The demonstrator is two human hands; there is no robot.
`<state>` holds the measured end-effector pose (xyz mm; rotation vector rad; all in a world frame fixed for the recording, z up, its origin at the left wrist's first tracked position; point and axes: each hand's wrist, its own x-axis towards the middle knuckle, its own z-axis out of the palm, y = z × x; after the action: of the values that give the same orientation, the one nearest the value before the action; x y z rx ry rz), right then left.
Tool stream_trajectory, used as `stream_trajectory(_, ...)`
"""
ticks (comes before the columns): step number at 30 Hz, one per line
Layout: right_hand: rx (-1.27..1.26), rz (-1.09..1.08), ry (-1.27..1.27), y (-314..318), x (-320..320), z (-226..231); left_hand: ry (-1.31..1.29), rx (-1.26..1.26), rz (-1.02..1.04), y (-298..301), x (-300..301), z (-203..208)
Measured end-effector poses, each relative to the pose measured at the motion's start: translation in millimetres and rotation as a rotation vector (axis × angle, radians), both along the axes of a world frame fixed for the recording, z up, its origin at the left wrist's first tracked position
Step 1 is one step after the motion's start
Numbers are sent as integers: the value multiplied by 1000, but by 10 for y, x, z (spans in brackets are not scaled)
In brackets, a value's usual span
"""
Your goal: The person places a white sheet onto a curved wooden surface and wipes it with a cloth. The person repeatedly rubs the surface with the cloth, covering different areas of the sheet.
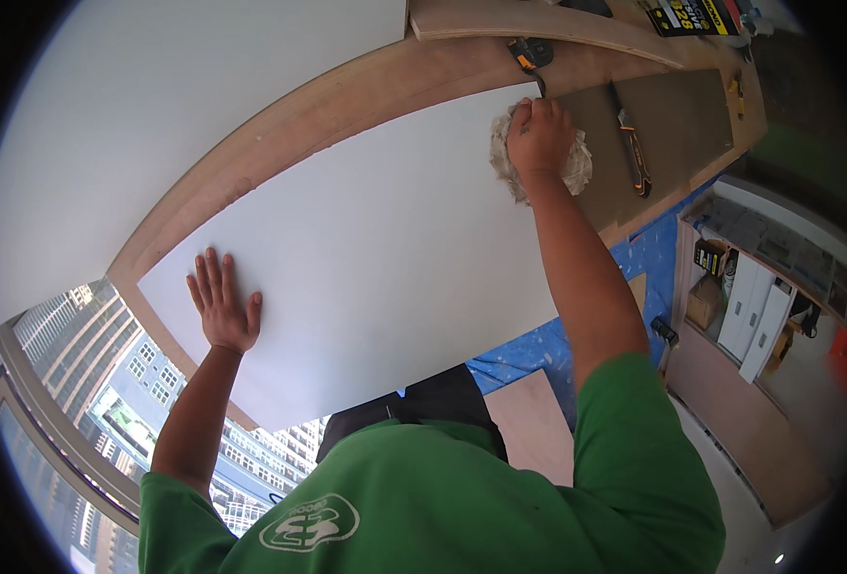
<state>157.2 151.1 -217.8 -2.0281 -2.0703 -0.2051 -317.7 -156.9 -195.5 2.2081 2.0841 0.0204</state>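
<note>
A large white sheet point(375, 249) lies flat across a wooden board in front of me. My left hand point(220, 304) rests flat on the sheet near its left end, fingers spread. At the sheet's far right corner, my right hand point(541, 139) is closed over a crumpled off-white rag point(506, 158), pressing it down. The rag spreads out on both sides of the hand and overlaps the brown panel beside the sheet. On that brown panel point(682, 124), to the right of my right hand, lies a utility knife point(637, 158) with a black and orange handle.
Beyond the sheet are a tape measure point(530, 53), a curved wooden strip point(548, 29) and a black and yellow package point(691, 17). Blue plastic sheeting point(538, 356) shows below the board. A cabinet point(758, 316) stands at the right, a window point(136, 373) at the left.
</note>
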Motion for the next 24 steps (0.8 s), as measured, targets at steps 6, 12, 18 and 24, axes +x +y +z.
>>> stream_trajectory(6,-51,-17,-62,493,-130,-23,-17,-7,19,-10,19,29)
stream_trajectory(12,23,-38,-51,447,-108,-45,-49,-11,55,4,24,65)
stream_trajectory(18,-66,30,-70,138,-365,0,-24,-42,75,2,42,86)
stream_trajectory(24,-2,226,-86,-284,-1348,66,-35,-56,96,11,53,118)
